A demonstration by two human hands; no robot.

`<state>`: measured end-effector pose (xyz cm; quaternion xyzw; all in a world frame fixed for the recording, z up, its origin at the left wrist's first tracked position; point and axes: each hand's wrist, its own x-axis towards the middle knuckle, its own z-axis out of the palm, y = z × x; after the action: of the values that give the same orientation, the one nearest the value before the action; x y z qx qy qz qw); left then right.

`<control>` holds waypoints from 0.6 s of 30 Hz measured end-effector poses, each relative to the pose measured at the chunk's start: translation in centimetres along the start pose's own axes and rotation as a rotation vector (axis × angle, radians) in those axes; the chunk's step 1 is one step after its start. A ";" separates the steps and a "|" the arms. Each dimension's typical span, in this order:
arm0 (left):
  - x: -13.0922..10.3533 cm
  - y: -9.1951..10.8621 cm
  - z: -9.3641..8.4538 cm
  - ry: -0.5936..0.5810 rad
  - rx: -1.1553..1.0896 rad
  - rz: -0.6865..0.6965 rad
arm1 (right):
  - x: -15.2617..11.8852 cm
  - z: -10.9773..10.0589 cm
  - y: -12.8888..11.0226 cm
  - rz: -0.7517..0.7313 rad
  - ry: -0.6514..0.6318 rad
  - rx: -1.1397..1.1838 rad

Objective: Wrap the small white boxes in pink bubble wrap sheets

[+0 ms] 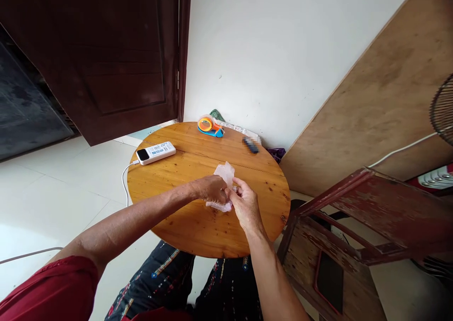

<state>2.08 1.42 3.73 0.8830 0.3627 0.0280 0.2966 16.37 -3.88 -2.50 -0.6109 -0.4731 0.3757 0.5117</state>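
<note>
A crumpled, translucent whitish piece of what looks like bubble wrap (225,172) is held above the middle of the round wooden table (184,222). My left hand (213,188) reaches in from the left, its fingers curled down on the wrap. My right hand (246,203) pinches the wrap's right side between thumb and fingers, close against the left fingertips. One part of the wrap sticks up behind the hands, and another part spreads out below the left fingers. Whether anything lies inside the wrap is hidden by my fingers.
An orange and blue tape dispenser (211,126) stands at the table's back edge. Right of it lies a dark, pixelated object (251,144). A white device (156,152) with a cable lies at the left. A wooden chair (304,245) holding a phone (330,281) is at the right.
</note>
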 end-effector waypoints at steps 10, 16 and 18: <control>-1.1 -1.8 1.1 0.064 -0.348 -0.031 | -1.3 -1.2 -2.9 0.053 -0.231 -0.125; -0.8 -2.8 3.4 0.242 -0.551 -0.079 | -1.1 -1.8 -3.4 -0.105 -0.391 -0.350; -0.3 -2.6 4.3 0.304 -0.517 -0.091 | -0.7 -1.7 -3.6 -0.131 -0.425 -0.370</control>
<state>1.33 0.54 -1.17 0.7468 0.4231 0.2377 0.4548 17.07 -4.95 1.33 -0.5695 -0.6687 0.3689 0.3041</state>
